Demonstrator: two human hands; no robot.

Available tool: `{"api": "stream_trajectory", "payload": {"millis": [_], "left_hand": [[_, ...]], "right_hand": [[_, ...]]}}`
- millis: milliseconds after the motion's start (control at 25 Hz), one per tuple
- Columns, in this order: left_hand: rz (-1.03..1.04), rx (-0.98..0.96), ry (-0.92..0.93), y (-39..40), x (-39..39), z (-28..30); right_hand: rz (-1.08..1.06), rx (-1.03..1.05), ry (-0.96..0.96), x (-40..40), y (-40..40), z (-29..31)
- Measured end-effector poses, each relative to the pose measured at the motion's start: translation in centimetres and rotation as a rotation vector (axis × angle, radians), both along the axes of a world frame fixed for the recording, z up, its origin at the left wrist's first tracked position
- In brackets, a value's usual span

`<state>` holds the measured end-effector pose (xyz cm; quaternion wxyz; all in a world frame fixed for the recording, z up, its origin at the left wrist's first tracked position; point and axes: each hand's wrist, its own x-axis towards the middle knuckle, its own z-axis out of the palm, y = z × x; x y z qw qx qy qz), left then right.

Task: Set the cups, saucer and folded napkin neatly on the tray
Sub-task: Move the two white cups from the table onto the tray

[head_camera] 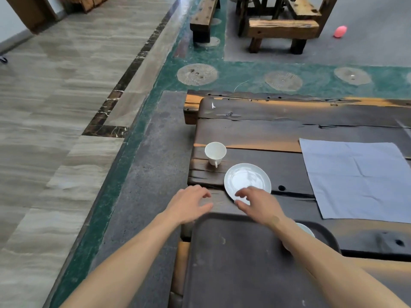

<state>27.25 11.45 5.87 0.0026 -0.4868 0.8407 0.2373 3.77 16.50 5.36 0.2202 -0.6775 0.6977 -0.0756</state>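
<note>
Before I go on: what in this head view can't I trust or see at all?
- White item on the tray: mostly hidden by the right forearm; cup or not, cannot tell.
- Saucer: near rim covered by the right hand; grip unclear.
- Napkin: right side cut off by the frame edge.
- Tray: near end cut off at the bottom edge.
- Left hand: contact with the table unclear.

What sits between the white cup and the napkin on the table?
The saucer lies between the cup and the napkin, with bare wood either side, in the head view.
</note>
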Motion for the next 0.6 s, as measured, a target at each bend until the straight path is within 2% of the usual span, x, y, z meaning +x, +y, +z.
{"api": "stream_trajectory", "payload": {"millis": [200, 440, 600], "left_hand": [[0.029, 0.009, -0.018, -6.2, -0.8, -2.7], [0.171, -0.023, 0.101, -12.6, -1.1, -6.0], [0.174, -0.030, 0.097, -15.9, -1.8, -7.4]], "right_hand": [[0.002, 0.000, -0.011, -0.7, -6.1, -2.7], [-0.029, -0.074, 0.017, -1.7, -12.6, -5.9], [0.007, -0.074, 0.002, -1.7, -16.3, -7.7]]}}
